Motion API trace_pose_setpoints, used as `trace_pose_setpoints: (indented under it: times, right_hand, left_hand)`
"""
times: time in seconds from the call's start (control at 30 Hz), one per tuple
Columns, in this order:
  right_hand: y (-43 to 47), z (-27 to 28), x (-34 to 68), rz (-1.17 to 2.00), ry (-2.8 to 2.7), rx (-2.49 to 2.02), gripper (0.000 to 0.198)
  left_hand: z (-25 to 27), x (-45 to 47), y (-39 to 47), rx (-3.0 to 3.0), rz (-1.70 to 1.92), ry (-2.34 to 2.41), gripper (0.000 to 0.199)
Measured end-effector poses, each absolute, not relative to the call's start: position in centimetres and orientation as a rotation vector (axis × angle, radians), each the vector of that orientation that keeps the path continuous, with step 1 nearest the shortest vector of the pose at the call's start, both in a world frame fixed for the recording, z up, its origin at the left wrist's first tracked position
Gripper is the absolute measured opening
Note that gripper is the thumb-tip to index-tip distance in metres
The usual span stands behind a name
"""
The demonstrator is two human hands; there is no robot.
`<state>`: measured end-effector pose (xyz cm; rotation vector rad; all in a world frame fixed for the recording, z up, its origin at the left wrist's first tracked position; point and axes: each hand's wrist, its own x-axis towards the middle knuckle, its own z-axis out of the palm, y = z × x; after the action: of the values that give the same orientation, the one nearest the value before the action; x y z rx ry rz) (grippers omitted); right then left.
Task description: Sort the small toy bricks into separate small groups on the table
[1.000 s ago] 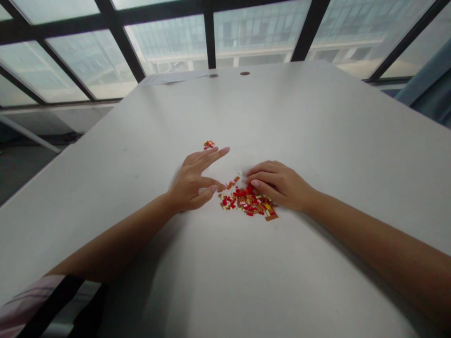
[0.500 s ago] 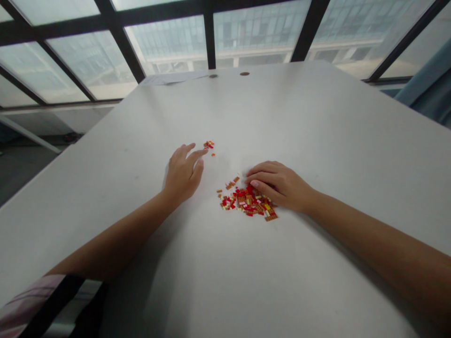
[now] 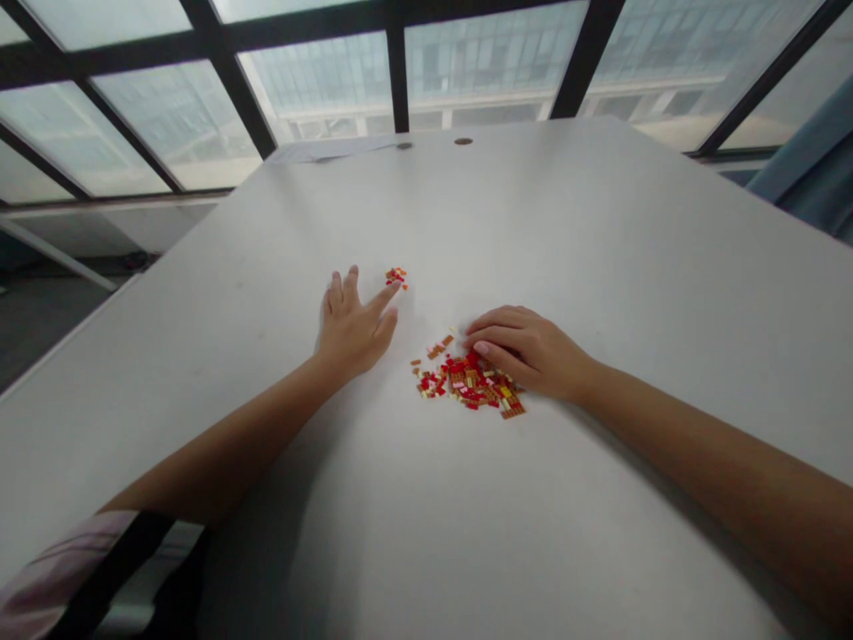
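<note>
A large loose pile of building bricks (image 3: pixel 474 384), mostly red and brown with some cream, pink and yellow ones, lies on the white table. Resting along the far right side of this pile is my right hand (image 3: pixel 533 349), its fingers loosely bent and close together. I see no brick held in it, though the undersides of its fingers are hidden. Farther back sits a much smaller pile of orange and red bricks (image 3: pixel 394 275). My left hand (image 3: pixel 356 327) is open beside it, fingers spread, with the index fingertip at the small pile's near edge.
The white table (image 3: pixel 426 516) extends away to a wall of dark-framed windows (image 3: pixel 313 80). Two round holes, one of them the right hole (image 3: pixel 463 141), and a flat sheet (image 3: pixel 320 151) are at its far edge. A blue curtain (image 3: pixel 809 169) hangs at the right.
My left hand has moved slightly right and its fingers have spread; the index finger now reaches the small pile, where a stray orange brick is closer in. My right hand stays put.
</note>
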<state>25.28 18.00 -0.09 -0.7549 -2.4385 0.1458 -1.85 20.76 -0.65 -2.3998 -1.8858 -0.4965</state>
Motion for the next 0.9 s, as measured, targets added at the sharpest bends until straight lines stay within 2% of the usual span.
trace_pose_setpoints:
  times: [0.13,0.3,0.5,0.67,0.8,0.9]
  right_hand:
    - [18.0,-0.1,25.2,0.161,-2.442,-0.771,0.041]
    - [18.0,-0.1,25.3,0.168,-2.437,-0.779,0.04]
    - [18.0,-0.2,25.3,0.178,-2.432,-0.784,0.04]
    - [18.1,-0.2,25.4,0.17,-2.45,-0.787,0.041]
    - [18.1,-0.3,25.5,0.181,-2.451,-0.794,0.041]
    - [18.2,-0.3,25.5,0.176,-2.45,-0.769,0.041]
  left_hand:
    - [-0.2,-1.6,20.6,-2.451,-0.441,-1.842,0.043]
    - [-0.3,-1.3,21.0,-2.39,-0.365,-2.054,0.048]
    - [-1.1,-2.1,21.8,-2.392,-0.613,-1.997,0.045]
    - [-0.1,-3.3,20.8,-2.628,-0.945,-1.522,0.038]
    - [1.1,-3.4,19.1,-2.909,-0.937,-1.111,0.04]
    - [1.3,-3.1,18.7,-2.983,-0.933,-0.972,0.035]
